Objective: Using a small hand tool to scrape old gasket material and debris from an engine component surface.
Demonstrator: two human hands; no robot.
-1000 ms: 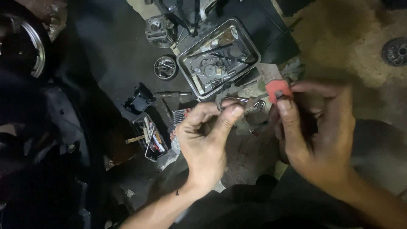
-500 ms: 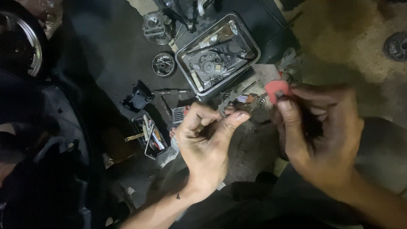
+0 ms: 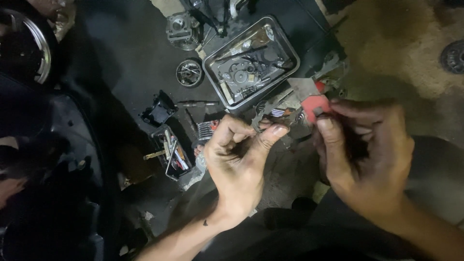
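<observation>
Left hand (image 3: 237, 154) pinching small metal part (image 3: 263, 118), right hand (image 3: 367, 154) closed on red-handled tool (image 3: 315, 104), both raised above steel parts tray (image 3: 290, 53) for working clearance.

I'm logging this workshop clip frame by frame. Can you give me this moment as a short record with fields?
setting: dark, grimy workshop floor seen from above
left hand: left hand pinches a small metal part between thumb and fingers
right hand: right hand has a grip on a red-handled tool
tool and part: meet between the two hands; exact contact blurred
behind the hands: metal tray holding small parts
left of the tray: round metal part
near left hand: small open box of bits
</observation>
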